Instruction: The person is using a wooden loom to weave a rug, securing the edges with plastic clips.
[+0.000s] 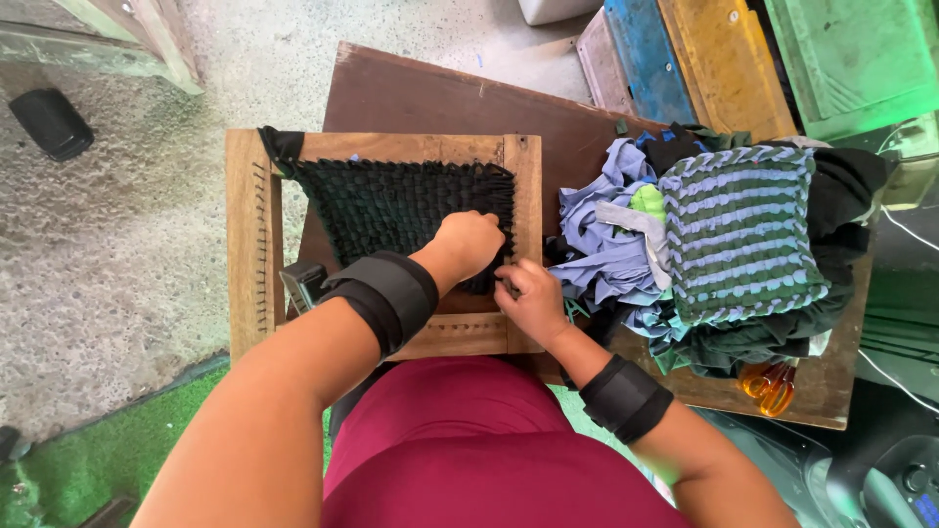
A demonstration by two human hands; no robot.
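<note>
A dark green and black woven mat (396,205) sits stretched inside a square wooden frame loom (249,244) in the middle of the frame, a little left of centre. The weave is knobbly, made of thick fabric loops crossing in a basket pattern; it fills the upper part of the frame, its long axis running left to right, with its unfinished lower edge facing the bottom of the picture. Small nails line the left rail of the loom.

The left hand (468,244) rests on the lower right corner of the weave, fingers curled down into it. The right hand (531,298) is just beside it at the loom's right rail, fingertips pressed together as if pinching a dark loop, though what they grip is too small to tell. Both wrists wear black bands.

The loom lies on a dark brown board (421,98). To the right, a heap of blue, black and green fabric strips (606,244) carries a finished blue-and-green striped mat (738,235). Orange-handled scissors (771,383) lie at its lower edge
</note>
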